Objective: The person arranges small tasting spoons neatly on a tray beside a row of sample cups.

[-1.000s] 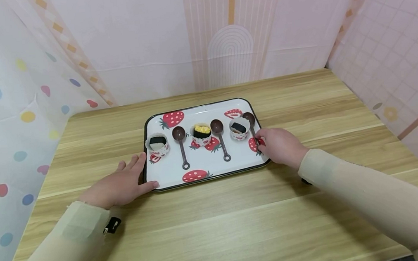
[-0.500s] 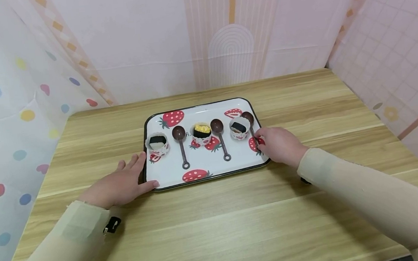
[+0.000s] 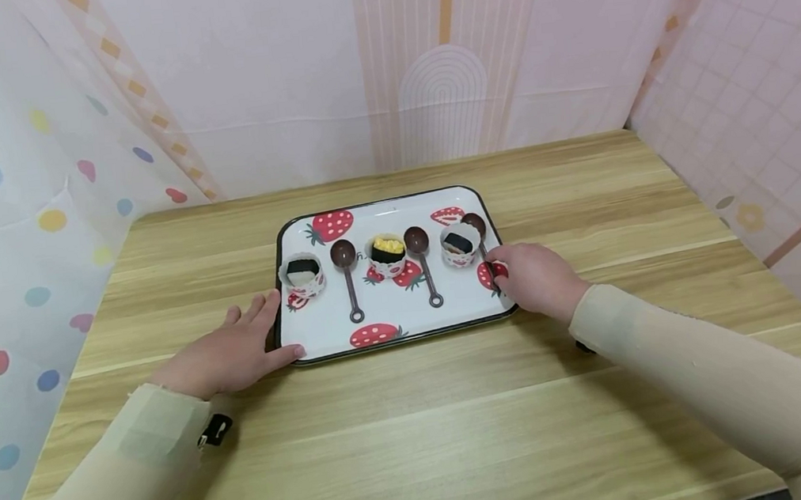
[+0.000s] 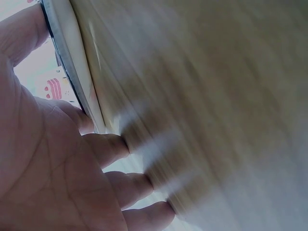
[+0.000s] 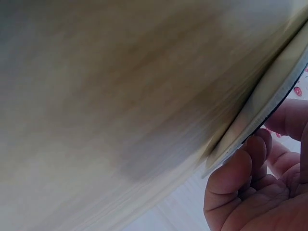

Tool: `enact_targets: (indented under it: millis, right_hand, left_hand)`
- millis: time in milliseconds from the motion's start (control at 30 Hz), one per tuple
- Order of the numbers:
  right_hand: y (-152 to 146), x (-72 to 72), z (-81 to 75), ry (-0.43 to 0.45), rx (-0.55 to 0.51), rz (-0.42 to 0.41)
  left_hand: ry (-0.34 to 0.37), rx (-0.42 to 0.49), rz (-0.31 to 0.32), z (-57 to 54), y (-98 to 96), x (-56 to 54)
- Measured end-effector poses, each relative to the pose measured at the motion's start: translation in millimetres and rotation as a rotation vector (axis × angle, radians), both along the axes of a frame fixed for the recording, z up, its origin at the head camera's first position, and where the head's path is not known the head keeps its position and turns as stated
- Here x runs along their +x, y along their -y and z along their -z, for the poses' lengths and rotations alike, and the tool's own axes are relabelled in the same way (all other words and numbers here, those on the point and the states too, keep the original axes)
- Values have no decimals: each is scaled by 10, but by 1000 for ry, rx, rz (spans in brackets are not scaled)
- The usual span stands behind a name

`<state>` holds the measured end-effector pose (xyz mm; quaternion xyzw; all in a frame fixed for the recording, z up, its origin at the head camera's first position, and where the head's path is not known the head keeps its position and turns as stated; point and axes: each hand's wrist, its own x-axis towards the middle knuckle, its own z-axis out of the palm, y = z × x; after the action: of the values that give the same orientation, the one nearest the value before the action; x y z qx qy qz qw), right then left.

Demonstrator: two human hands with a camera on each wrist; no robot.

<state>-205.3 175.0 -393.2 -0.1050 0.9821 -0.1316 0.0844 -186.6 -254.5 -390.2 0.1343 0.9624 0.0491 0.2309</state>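
Note:
In the head view a white strawberry-print tray [image 3: 322, 336] with a dark rim lies on the table. On it are three paper baking cups: the left cup [image 3: 312, 285] and right cup [image 3: 458, 258] hold black-and-white sushi-like pieces, the middle cup [image 3: 389, 267] a yellow-topped one. Brown measuring spoons alternate with them: a left spoon [image 3: 343, 255], a middle spoon [image 3: 416, 241] and a right spoon [image 3: 473, 224]. My left hand [image 3: 227, 356] rests at the tray's left edge, fingers extended, thumb on the front corner. At the right rim, my right hand [image 3: 535, 279] pinches the right spoon's handle, partly hidden by its fingers.
The wooden table [image 3: 389, 441] reaches in front of the tray and to both sides. A patterned cloth [image 3: 285, 77] hangs behind it, and a dotted cloth [image 3: 29, 258] on the left. The tray's raised rim [image 5: 269, 108] shows against the right hand's curled fingers.
Both hands stay in the same places, and the spoons, cups and tray show no clear movement. Only the head view shifts very slightly.

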Motion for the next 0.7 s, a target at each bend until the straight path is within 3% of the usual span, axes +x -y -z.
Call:
enact_targets:
  millis: [700]
  right_hand:
    - [-6, 4, -12, 14, 15, 11]
  left_hand:
    - [1, 5, -12, -27, -18, 5]
